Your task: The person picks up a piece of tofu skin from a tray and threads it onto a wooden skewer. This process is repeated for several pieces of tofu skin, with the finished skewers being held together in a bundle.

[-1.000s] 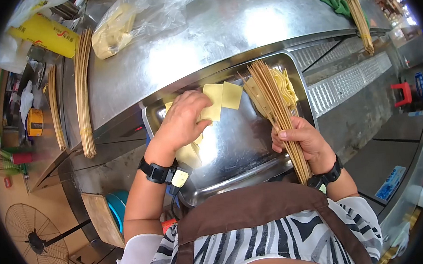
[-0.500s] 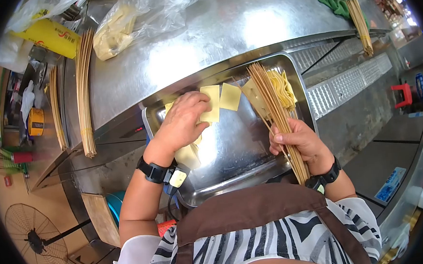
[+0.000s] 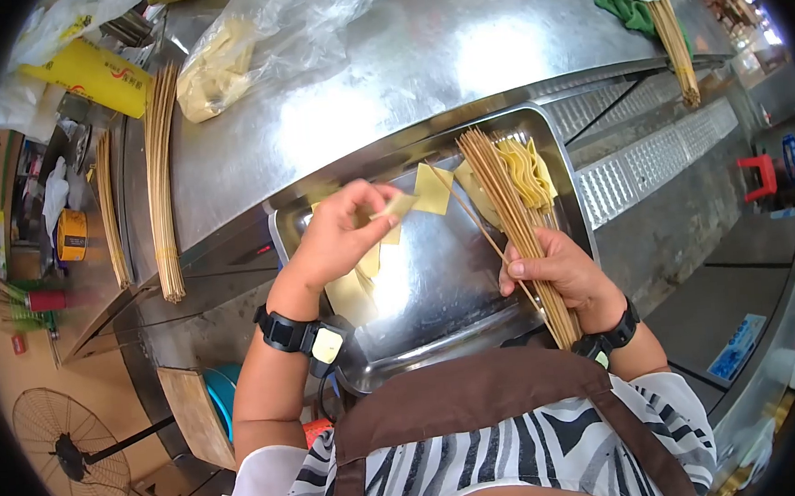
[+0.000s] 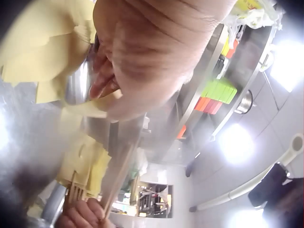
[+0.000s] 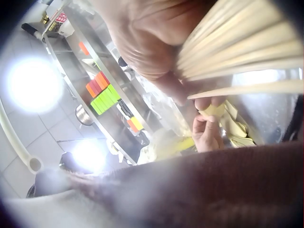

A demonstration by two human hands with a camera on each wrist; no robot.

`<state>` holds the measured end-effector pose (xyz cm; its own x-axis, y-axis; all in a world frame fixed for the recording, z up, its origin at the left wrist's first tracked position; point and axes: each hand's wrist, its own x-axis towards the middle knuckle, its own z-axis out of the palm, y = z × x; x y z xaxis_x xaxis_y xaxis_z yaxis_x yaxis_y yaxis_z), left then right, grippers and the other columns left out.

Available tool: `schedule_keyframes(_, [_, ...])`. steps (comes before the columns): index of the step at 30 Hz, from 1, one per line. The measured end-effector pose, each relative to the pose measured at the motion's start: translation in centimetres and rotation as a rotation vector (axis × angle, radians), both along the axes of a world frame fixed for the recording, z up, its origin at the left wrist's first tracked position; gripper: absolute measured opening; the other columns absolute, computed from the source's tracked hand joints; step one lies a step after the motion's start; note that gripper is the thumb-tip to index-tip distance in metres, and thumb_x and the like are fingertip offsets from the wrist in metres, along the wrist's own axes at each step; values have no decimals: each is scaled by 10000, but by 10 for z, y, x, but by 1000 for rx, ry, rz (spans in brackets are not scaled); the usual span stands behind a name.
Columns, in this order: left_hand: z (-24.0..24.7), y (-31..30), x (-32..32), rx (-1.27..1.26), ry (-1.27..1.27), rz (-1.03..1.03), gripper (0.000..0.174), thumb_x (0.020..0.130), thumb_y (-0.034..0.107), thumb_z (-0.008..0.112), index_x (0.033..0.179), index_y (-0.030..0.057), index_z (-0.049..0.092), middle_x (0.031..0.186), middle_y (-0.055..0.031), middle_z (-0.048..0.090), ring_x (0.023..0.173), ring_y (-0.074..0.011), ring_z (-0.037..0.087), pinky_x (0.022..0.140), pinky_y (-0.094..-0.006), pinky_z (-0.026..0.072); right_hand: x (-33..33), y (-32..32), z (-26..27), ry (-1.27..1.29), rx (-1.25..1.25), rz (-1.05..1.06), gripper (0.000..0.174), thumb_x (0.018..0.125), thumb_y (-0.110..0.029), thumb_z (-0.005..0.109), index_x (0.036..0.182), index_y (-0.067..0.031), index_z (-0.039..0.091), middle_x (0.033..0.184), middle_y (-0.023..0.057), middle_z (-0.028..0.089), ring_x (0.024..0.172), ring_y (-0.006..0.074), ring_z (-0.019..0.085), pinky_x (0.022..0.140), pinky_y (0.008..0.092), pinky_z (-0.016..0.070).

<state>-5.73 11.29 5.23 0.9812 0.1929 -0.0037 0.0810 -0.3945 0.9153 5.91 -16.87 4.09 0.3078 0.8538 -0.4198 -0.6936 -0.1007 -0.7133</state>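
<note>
My left hand (image 3: 334,239) is raised over the left of a metal tray (image 3: 456,290), pinching a thin yellow square sheet (image 3: 401,207) that looks like tofu skin. More yellow sheets (image 3: 353,299) lie under that hand, and a single sheet (image 3: 434,188) lies to its right. My right hand (image 3: 560,269) grips a thick bundle of bamboo skewers (image 3: 504,190). One skewer (image 3: 481,224) stands apart from the bundle, its tip pointing toward the left hand; the right wrist view also shows this skewer (image 5: 247,90). Wavy folded yellow sheets (image 3: 528,174) sit beside the bundle.
Behind the tray is a steel table (image 3: 404,72) with a clear plastic bag of yellow sheets (image 3: 219,71). Skewer bundles lie at left (image 3: 163,181) and far right (image 3: 674,49), near a green cloth (image 3: 625,9). A standing fan (image 3: 70,446) is at lower left.
My left hand has lifted a yellow sheet from the pile and tilted it. One skewer has swung out leftward from the bundle in my right hand.
</note>
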Motion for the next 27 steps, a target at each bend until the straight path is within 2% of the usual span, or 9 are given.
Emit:
schedule_keyframes(1, [3,1,0,-270,62,85,126,828,31,645,832,51,521,943,-45,644,844,-150,614,738,-286,492,0,0,0,-16,-2,-7,144,841,-81,662,897,-51,532,730,47,591,680,130,613,644,266,484])
schedule_keyframes(2, [4,1,0,-266,56,88,126,828,31,645,832,51,521,943,-45,644,844,-150,614,738,-286,492,0,0,1,-21,2,-3,144,841,-81,662,897,-51,532,730,47,591,680,130,613,644,266,484])
schedule_keyframes(4, [8,-1,3,-744,-58,163,91,881,36,566,900,63,481,918,-38,636,777,-102,616,667,-249,508,1,-1,4,17,-15,14,148,841,-81,662,901,-52,530,725,41,589,653,129,612,621,248,478])
schedule_keyframes(5, [11,-10,5,-789,-49,191,90,898,83,541,973,52,503,899,-50,647,782,-138,633,741,-272,517,-1,-1,5,17,-28,-4,149,842,-80,662,902,-50,529,720,34,585,624,129,609,600,241,475])
schedule_keyframes(10, [-3,-46,14,-1024,-49,441,187,923,141,555,1062,17,533,968,-79,639,912,-168,638,810,-332,529,0,-3,4,50,-7,-5,147,838,-64,664,900,-49,531,719,29,571,617,135,609,591,252,478])
schedule_keyframes(12, [-5,-57,16,-1388,-106,497,219,928,131,544,1099,-4,523,1047,-90,621,1000,-191,615,885,-358,513,-1,-4,4,87,9,-30,145,836,-55,662,899,-47,532,723,29,570,618,137,609,591,256,480])
schedule_keyframes(13, [-9,-63,18,-1561,-153,496,303,936,99,513,1205,-39,479,1152,-120,592,1086,-218,580,967,-358,474,-1,-3,5,95,7,-28,143,836,-51,660,899,-45,532,727,27,571,618,137,609,589,258,481])
schedule_keyframes(18, [-26,-91,13,-1553,-153,294,428,929,27,472,1337,-58,376,1275,-173,532,1194,-240,518,1010,-343,441,-1,-3,4,79,-8,-21,148,837,-53,661,904,-44,530,727,30,572,616,138,610,580,252,479])
schedule_keyframes(27, [-8,-59,6,-1105,-96,515,238,956,114,484,1162,-7,490,1071,-129,628,987,-233,643,847,-367,548,-6,-8,5,53,-54,47,168,832,-50,672,920,-38,529,755,40,587,597,140,627,561,244,511])
